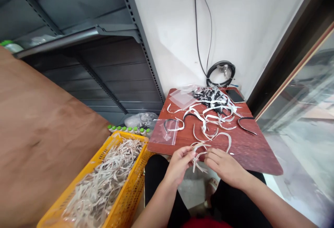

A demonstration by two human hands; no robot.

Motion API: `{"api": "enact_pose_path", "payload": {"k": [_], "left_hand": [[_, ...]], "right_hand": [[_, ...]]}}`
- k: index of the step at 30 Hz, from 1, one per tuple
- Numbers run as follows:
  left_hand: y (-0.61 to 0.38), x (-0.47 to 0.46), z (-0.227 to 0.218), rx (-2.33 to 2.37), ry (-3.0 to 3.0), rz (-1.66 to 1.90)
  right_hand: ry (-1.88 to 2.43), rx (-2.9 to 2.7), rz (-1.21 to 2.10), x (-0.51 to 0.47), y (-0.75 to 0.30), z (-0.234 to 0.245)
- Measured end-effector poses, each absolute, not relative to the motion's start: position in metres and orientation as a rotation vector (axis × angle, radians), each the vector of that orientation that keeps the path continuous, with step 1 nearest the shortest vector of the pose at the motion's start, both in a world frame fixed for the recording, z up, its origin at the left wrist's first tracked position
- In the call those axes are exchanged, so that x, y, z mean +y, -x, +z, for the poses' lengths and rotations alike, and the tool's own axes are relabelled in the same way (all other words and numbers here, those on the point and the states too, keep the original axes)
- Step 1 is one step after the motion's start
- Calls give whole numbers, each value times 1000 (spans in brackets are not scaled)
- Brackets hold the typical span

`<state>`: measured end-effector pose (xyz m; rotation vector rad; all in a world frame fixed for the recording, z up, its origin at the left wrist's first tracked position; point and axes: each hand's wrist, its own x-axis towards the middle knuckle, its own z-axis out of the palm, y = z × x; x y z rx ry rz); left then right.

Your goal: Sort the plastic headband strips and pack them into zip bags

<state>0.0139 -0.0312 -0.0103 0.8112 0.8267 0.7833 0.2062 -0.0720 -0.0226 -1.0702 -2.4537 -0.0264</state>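
Note:
At the table's near edge, my left hand (180,162) is closed, its thumb and fingers pinching a few thin, curved white strips (197,167) whose ends hang past the edge. My right hand (222,167) is beside it, fingers bent together at the other side of the same strips, on the end of one of them. The exact grip of its fingertips is partly hidden. Just beyond my hands, several more loose white strips (224,117) lie curled on the reddish-brown table (247,151), with a black strip (246,126) on the right.
On the left stands a yellow crate (135,182) full of tangled pale strips. Clear plastic bags (164,132), a black-and-white heap (208,97) and a phone (235,96) lie on the table. Behind are a coiled black cable (221,73), green-capped bottles (130,129) and grey shelving (117,68).

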Motion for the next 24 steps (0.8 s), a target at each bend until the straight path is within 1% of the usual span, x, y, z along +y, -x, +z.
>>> {"api": "enact_pose_path", "payload": {"k": [6, 10, 13, 15, 19, 24], "left_hand": [[-16, -34, -14, 856, -883, 703], [-16, -36, -16, 857, -875, 709], [-15, -37, -15, 825, -876, 714], [-13, -37, -14, 807, -848, 722], [-7, -35, -17, 800, -706, 826], [-1, -32, -26, 844, -559, 901]], "right_hand": [[915, -2592, -240, -67, -204, -24], [882, -2636, -288, -65, -199, -26], [892, -2624, -265, -63, -196, -25], [902, -2586, -179, -63, -196, -24], [1040, -2420, 116, -69, -199, -25], [1173, -1909, 514, -81, -193, -34]]}}
